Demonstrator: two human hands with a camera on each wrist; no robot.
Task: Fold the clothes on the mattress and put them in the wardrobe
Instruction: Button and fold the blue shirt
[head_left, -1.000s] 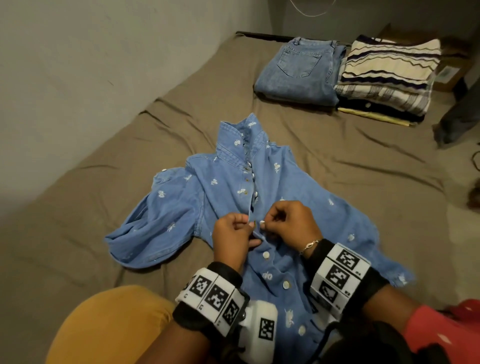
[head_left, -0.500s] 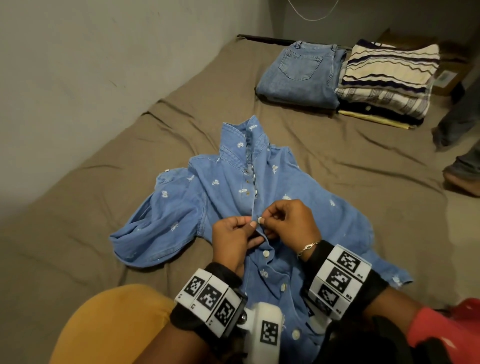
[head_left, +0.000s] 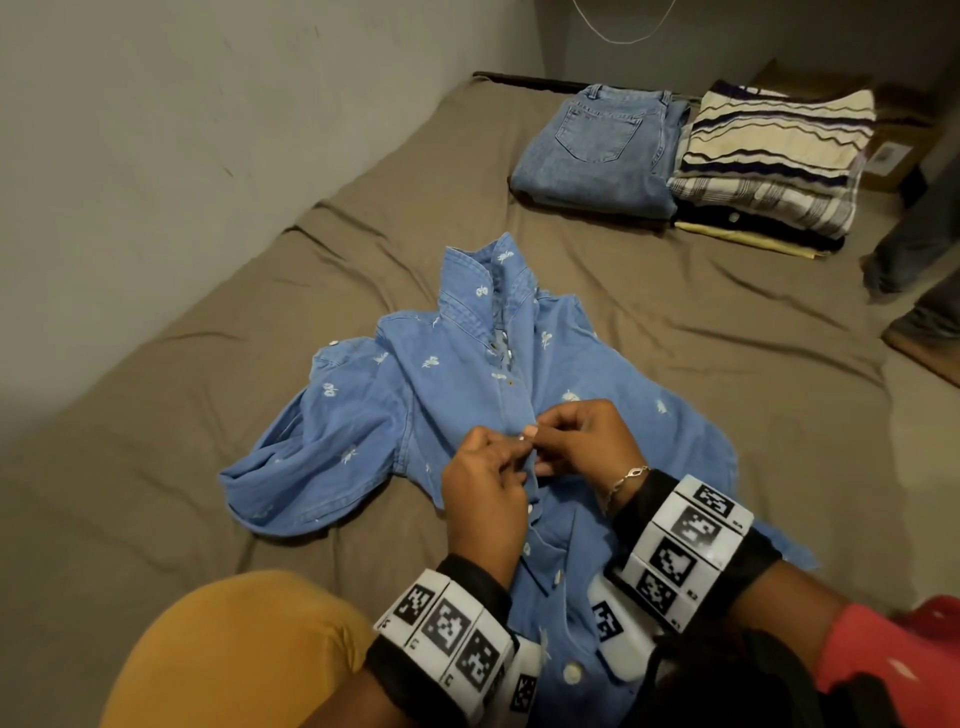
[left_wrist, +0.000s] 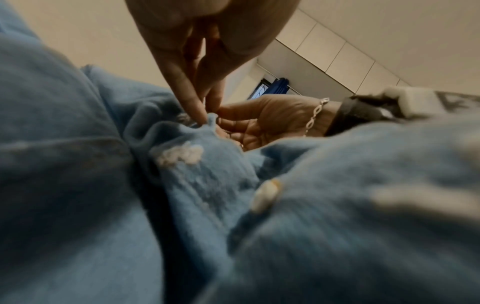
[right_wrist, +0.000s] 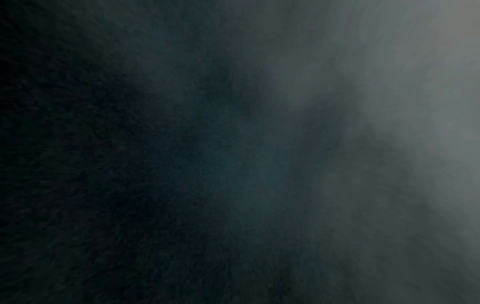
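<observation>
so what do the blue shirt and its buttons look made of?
Blue shirt: looks like light, washed denim or chambray, matte, with stitched seams and white embroidered motifs; limp, so thin. Buttons: glossy off-white, plastic or shell, can't tell. Both hands pinch its placket.

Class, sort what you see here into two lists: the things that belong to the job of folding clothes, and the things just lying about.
Belongs to the job:
blue denim shirt, pinched by left hand and right hand
folded jeans
stack of folded tops
mattress

Just lying about:
cardboard box
white cord
</observation>
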